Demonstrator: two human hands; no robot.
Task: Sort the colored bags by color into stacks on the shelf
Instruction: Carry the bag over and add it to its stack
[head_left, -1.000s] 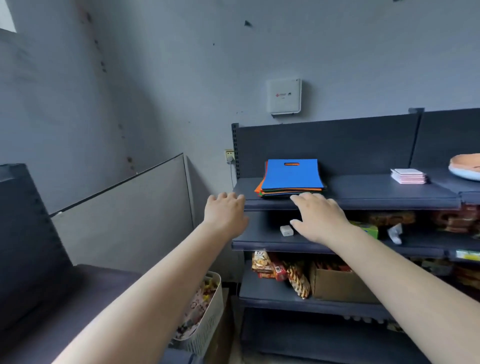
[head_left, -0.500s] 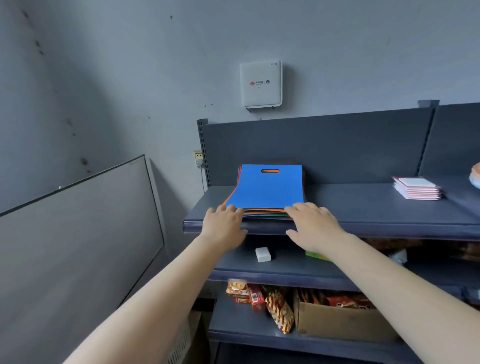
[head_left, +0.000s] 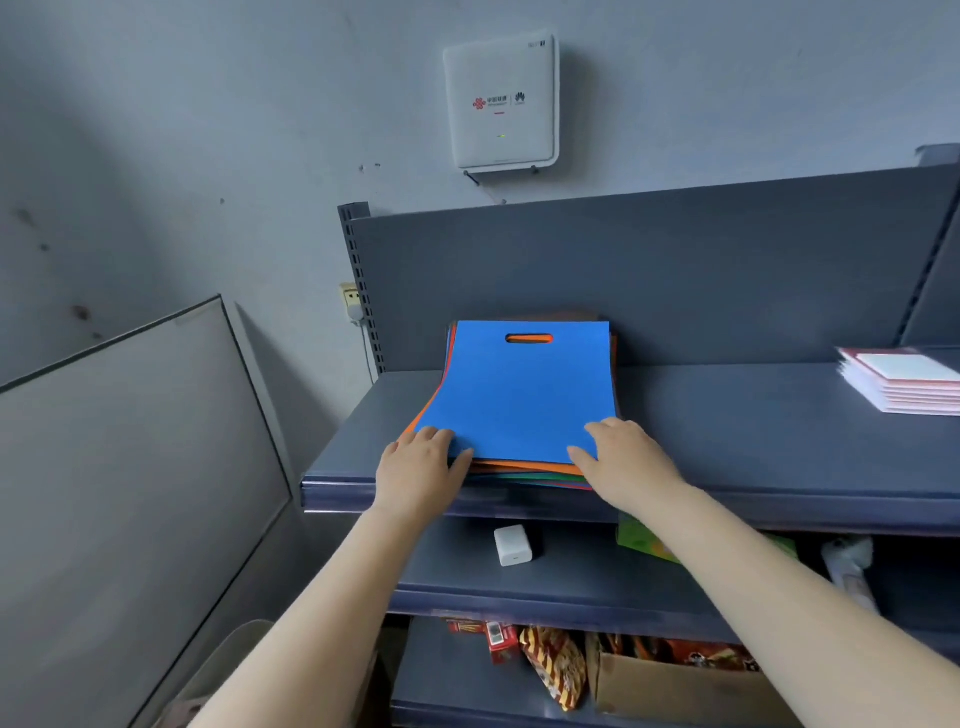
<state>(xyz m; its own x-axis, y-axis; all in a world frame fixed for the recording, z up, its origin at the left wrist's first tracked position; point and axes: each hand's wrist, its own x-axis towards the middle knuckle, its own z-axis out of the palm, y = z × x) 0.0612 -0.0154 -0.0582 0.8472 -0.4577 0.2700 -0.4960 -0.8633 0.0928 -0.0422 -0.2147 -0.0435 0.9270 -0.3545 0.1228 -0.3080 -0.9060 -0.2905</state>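
Observation:
A stack of flat colored bags (head_left: 519, 475) lies on the top shelf (head_left: 753, 441), with orange, green and red edges showing at its front. A blue bag (head_left: 524, 400) with a handle slot is on top. My left hand (head_left: 421, 467) is at the blue bag's front left corner, fingers over the corner and thumb at its front edge, pinching it. My right hand (head_left: 623, 457) rests on the front right corner, its thumb lying on the blue surface.
A pile of pink-edged white pads (head_left: 904, 384) sits at the shelf's right end. A white charger block (head_left: 513, 544) and a green packet (head_left: 644, 540) lie on the shelf below. Snack packs and a cardboard box (head_left: 675, 686) fill the lowest shelf. A grey panel (head_left: 130, 467) leans on the left.
I have come closer to the shelf. Both hands moved forward from the shelf's front lip onto the front corners of the blue bag.

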